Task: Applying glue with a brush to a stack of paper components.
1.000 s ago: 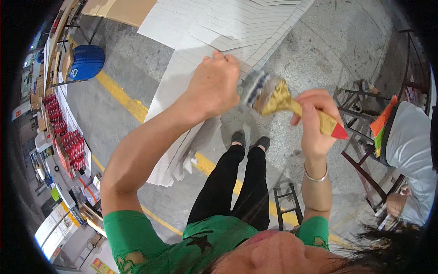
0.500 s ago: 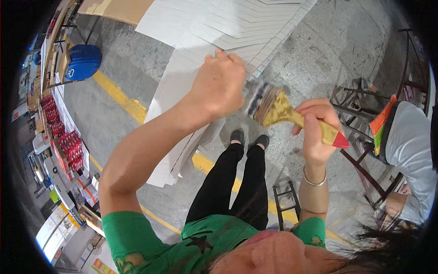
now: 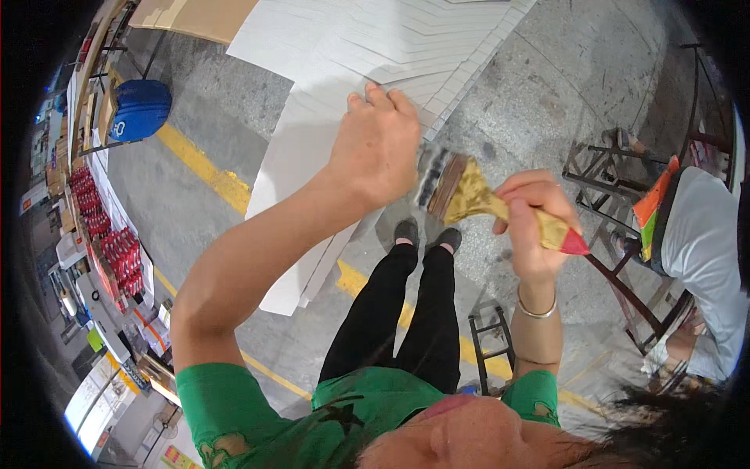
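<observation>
My right hand (image 3: 539, 223) grips a wide paintbrush (image 3: 476, 197) by its yellow handle with a red end. The brush has a metal band, and its dark bristles point left toward the edge of a fanned stack of white sheets (image 3: 328, 62). Motion blurs the bristles, and I cannot tell whether they touch the sheets. My left hand (image 3: 375, 144) is on the stack, its fingers bent and closed against the sheets near their right edge. Its thumb and palm are hidden.
Brown cardboard (image 3: 195, 17) lies beyond the stack. A blue chair back (image 3: 142, 109) and red packed goods (image 3: 121, 258) are at left. Dark metal frames (image 3: 617, 180) stand at right, near another person in pale clothing (image 3: 707, 258). A small black rack (image 3: 492, 348) is by my legs.
The brush and my right hand have shifted slightly left. My left hand stays on the sheets. The person at right has moved a little.
</observation>
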Motion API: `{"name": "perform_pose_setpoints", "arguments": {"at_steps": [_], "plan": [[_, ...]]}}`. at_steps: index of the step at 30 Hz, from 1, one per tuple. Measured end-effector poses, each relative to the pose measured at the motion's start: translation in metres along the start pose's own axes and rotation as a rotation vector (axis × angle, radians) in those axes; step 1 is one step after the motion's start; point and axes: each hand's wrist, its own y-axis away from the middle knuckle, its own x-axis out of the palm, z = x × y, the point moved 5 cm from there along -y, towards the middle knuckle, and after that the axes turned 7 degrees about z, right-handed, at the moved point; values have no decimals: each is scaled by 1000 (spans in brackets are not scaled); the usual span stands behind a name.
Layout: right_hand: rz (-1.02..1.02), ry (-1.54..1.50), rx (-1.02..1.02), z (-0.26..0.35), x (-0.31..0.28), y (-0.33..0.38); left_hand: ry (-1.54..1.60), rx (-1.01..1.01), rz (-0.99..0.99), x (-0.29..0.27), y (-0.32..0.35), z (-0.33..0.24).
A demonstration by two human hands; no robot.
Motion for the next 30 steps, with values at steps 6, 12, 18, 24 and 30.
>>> {"name": "perform_pose_setpoints", "arguments": {"at_steps": [6, 12, 18, 24, 30], "plan": [[126, 72, -19, -6, 15, -3, 1, -46, 43, 5, -2, 2], [2, 24, 74, -11, 15, -7, -27, -12, -1, 4, -1, 1], [-38, 20, 1, -4, 10, -3, -18, 1, 27, 1, -1, 1], [-13, 41, 50, -2, 9, -8, -48, 12, 10, 2, -3, -1], [-43, 16, 51, 4, 6, -8, -14, 9, -6, 8, -2, 3]]}}
